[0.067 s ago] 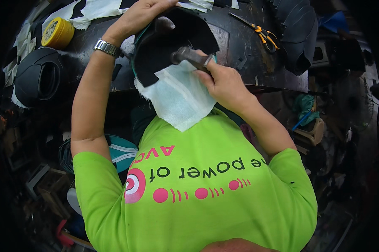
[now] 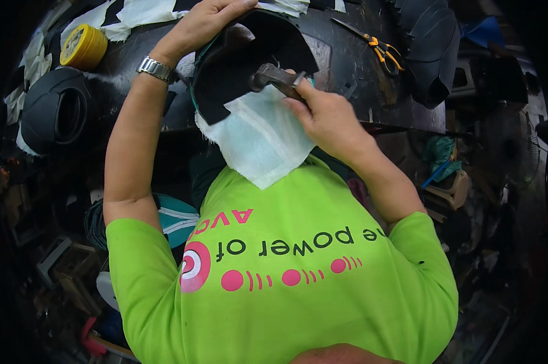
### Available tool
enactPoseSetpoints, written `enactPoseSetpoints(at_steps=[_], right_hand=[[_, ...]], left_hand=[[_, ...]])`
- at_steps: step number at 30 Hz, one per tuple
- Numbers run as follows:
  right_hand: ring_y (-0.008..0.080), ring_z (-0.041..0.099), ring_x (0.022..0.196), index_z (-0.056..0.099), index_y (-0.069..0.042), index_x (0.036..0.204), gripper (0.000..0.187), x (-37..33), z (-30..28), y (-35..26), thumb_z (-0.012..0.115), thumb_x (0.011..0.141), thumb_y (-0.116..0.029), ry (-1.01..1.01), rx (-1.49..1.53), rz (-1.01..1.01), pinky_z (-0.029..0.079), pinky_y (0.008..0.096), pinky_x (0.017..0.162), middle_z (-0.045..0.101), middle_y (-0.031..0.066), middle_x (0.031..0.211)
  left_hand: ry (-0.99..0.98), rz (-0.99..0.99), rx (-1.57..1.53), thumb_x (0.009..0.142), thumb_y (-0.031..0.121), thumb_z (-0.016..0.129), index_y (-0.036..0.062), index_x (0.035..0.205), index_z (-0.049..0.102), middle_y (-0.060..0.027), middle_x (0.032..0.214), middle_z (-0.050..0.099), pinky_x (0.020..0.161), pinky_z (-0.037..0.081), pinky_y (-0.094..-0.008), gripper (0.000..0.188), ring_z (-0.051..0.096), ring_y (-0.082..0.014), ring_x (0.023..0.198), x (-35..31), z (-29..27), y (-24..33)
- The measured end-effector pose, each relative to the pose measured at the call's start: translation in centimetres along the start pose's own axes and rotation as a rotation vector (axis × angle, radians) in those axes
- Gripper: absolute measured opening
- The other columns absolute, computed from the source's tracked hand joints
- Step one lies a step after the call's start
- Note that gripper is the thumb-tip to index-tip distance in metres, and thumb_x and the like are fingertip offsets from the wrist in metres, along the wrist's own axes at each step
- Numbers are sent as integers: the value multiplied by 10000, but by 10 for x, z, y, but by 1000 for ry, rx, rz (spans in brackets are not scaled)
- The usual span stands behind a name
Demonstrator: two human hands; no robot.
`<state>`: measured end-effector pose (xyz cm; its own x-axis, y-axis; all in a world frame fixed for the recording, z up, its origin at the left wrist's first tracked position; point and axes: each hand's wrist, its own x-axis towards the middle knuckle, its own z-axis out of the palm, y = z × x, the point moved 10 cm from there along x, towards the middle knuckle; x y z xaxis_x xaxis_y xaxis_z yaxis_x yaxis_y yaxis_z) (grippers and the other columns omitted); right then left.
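Note:
A black curved shell-like piece [image 2: 280,48] lies on the dark table, its hollow side facing up. White woven cloth [image 2: 265,136] hangs from its near edge over the front of my green shirt. My left hand [image 2: 216,18], with a metal watch at the wrist, grips the piece's far left rim; its fingertips are partly hidden at the upper edge. Closed around the handle of a hammer [image 2: 274,79] is my right hand [image 2: 322,109]. The hammer's dark metal head is over the piece's near part, just above the cloth; whether it touches cannot be told.
Orange-handled scissors [image 2: 386,54] lie on the table [image 2: 365,91] to the right, beside stacked black moulded pieces [image 2: 431,48]. A yellow tub [image 2: 84,47] and another black moulded piece [image 2: 55,112] stand at the left. White cloth scraps [image 2: 143,12] lie along the far side.
The hammer's head has shifted slightly to the right and appears sharper. My right hand has turned a little with it. My left hand stays on the rim.

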<state>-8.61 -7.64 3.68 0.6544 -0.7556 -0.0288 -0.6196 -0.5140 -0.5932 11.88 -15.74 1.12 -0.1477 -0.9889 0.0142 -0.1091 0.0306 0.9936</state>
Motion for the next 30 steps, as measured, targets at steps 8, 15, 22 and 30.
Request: enactPoseSetpoints(at_steps=[8,15,22,30], right_hand=[[468,695,812,543,-197,1383,383,-4,26,-9,577,1022,-321,-52,15,9,558,553,755,715,218,832],[472,699,840,540,-181,1343,361,38,33,-8,573,1021,-340,-29,-42,-30,554,576,779,718,240,831],[474,708,845,515,-192,1336,367,55,11,-3,578,1019,-366,15,-211,60,562,574,762,729,239,861],[468,697,887,618,-148,1297,350,48,39,-18,604,1004,-339,-34,112,-33,557,526,809,730,242,907]], left_hand=[[143,39,-126,1078,263,556,-7,1185,687,-22,1084,700,821,515,-250,318,650,-90,912,-8,-9,-18],[137,31,232,1067,286,579,12,1122,710,55,868,599,718,444,-260,309,511,-72,813,5,-16,-26],[148,89,280,1065,286,575,-15,1227,687,2,1046,698,827,495,-269,360,595,-93,954,-2,-15,-18],[99,11,230,1073,420,535,13,1379,639,-73,1329,685,1088,432,-276,520,606,-145,1221,3,-33,-40]])
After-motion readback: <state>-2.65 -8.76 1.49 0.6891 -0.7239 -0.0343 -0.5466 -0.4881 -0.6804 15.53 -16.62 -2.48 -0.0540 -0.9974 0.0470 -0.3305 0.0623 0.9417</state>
